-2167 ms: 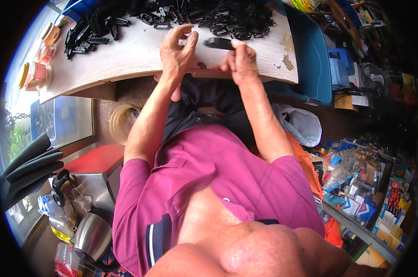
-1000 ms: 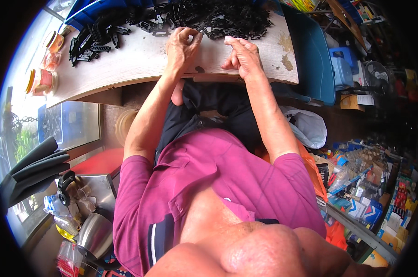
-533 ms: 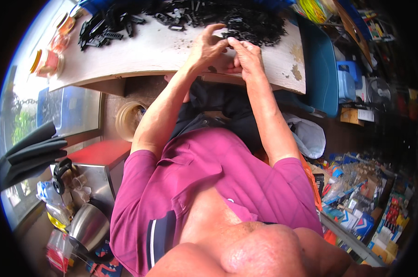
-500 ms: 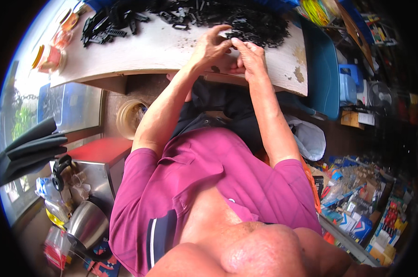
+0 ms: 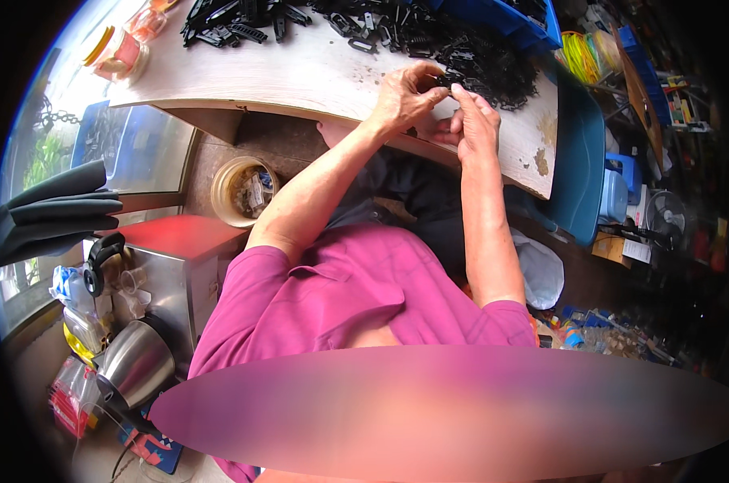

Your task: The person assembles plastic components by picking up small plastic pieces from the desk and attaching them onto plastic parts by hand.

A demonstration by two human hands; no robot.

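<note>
Black plastic, one small piece point(image 5: 447, 81), sits pinched between the fingertips of both hands at the near edge of a heap. The left hand point(image 5: 402, 101) curls its fingers point(image 5: 429, 79) together over the piece from the left, thumb and forefinger closed on it; the right hand point(image 5: 474, 121) meets it from the right with its fingers point(image 5: 463, 95) drawn together on the same piece. How the piece is shaped cannot be told at this size.

Just behind the hands lies the heap of black plastic parts point(image 5: 485, 64), too many and too tangled to count, touching the right hand's fingertips. A second, looser scatter of black clips point(image 5: 235, 20) lies well apart at the far left of the pale wooden desk point(image 5: 300, 76). One blue bin point(image 5: 509, 20) stands behind the heap. Two small jars point(image 5: 127, 44) with orange lids stand at the desk's left end. Below the desk, one round tub point(image 5: 243, 189) rests on the floor near a red-topped metal box point(image 5: 175, 258).
</note>
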